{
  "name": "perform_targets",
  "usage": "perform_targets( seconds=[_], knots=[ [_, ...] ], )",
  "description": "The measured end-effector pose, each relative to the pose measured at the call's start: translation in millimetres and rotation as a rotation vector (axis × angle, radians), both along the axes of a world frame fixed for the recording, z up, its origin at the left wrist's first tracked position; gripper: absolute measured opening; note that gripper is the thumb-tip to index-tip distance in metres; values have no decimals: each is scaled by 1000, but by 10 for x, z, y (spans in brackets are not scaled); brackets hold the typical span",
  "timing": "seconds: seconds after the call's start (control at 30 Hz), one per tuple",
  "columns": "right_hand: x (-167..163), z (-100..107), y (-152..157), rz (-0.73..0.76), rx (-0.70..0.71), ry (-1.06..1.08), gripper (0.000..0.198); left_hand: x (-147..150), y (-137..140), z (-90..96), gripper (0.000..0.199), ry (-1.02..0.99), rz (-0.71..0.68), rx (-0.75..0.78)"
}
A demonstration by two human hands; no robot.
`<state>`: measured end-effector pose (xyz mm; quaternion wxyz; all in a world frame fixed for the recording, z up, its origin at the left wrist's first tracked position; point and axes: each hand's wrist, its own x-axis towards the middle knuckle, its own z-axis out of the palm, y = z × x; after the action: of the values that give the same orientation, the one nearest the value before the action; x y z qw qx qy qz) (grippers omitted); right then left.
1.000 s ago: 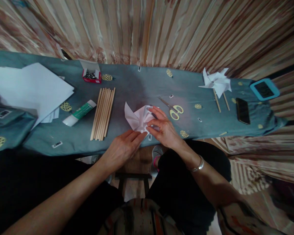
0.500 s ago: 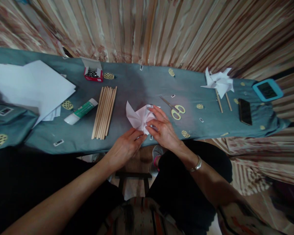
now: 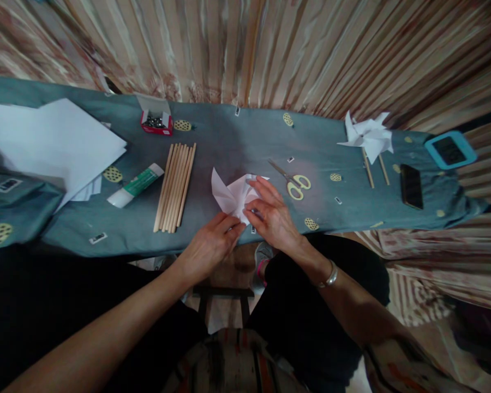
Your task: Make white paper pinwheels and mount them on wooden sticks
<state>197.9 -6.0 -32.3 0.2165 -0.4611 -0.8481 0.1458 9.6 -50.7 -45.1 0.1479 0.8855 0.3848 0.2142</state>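
Observation:
Near the table's front edge lies a white paper pinwheel (image 3: pixel 233 197), partly folded, with one pointed blade standing up at its left. My left hand (image 3: pixel 213 240) pinches its lower edge between thumb and fingers. Over its right side curls my right hand (image 3: pixel 272 213), fingers pressing the folded paper toward the middle; the centre is partly hidden beneath them. Scissors (image 3: pixel 295 183) with pale yellow-green handles rest just beyond my right hand. To the left of the paper is a row of wooden sticks (image 3: pixel 175 188).
A glue stick (image 3: pixel 135 185), a red box of small metal pins (image 3: pixel 157 123) and white paper sheets (image 3: pixel 61 142) lie left. At right are finished-looking pinwheels (image 3: pixel 368 136) on sticks, a phone (image 3: pixel 411 186) and a blue-framed device (image 3: pixel 450 150). A curtain (image 3: pixel 229 49) hangs behind the table.
The view has shifted very slightly. Both hands keep their hold on the paper pinwheel, with hardly any visible movement of the fingers.

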Motion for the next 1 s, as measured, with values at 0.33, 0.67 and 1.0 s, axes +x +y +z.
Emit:
perform_targets(
  seconds=[0.33,0.67,1.0],
  knots=[
    [8,-11,-4,2,27,-8,15,-2,15,-19,24,-102,20,-42],
    [21,34,-40,21,16,-11,19,2,17,-16,23,-123,35,-72],
    [8,75,-82,52,-14,-17,19,-3,12,-27,23,-135,35,-69]
  ],
)
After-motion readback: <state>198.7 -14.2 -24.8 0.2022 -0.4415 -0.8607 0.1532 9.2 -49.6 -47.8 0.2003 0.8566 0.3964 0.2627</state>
